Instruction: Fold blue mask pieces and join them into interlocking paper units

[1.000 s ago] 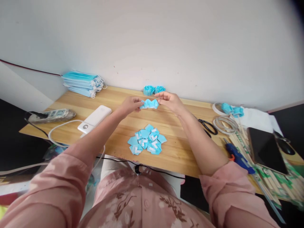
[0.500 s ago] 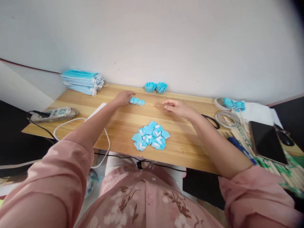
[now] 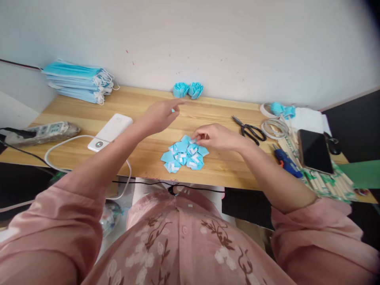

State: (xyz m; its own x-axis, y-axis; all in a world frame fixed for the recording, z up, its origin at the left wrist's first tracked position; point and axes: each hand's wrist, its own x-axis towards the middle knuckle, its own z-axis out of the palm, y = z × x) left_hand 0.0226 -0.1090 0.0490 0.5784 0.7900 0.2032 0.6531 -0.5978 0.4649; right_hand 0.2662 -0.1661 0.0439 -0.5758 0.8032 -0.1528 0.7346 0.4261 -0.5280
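My right hand (image 3: 218, 136) reaches down to the upper right edge of a cluster of folded light-blue petals (image 3: 181, 154) with white tape strips. Its fingers are bent and pinched together at a petal there. My left hand (image 3: 162, 114) hovers further back, index finger stretched out to the right and the other fingers loosely bent. Behind it a bit of a blue folded strip (image 3: 173, 110) shows; the hand hides most of it. Two finished blue flowers (image 3: 188, 90) sit against the wall just beyond.
On the left are a stack of blue face masks (image 3: 77, 81), a power strip (image 3: 44, 132) and a white power bank (image 3: 109, 132) with cable. To the right lie pliers (image 3: 249, 128), tape rolls (image 3: 274, 127), a blue glue gun (image 3: 286, 162), a phone (image 3: 315, 150) and wrapped sticks (image 3: 329, 184).
My right hand has come down toward me to the petal cluster. My left hand has moved rightward over the folded strip. The view has tilted, bringing the pliers and power bank into sight.
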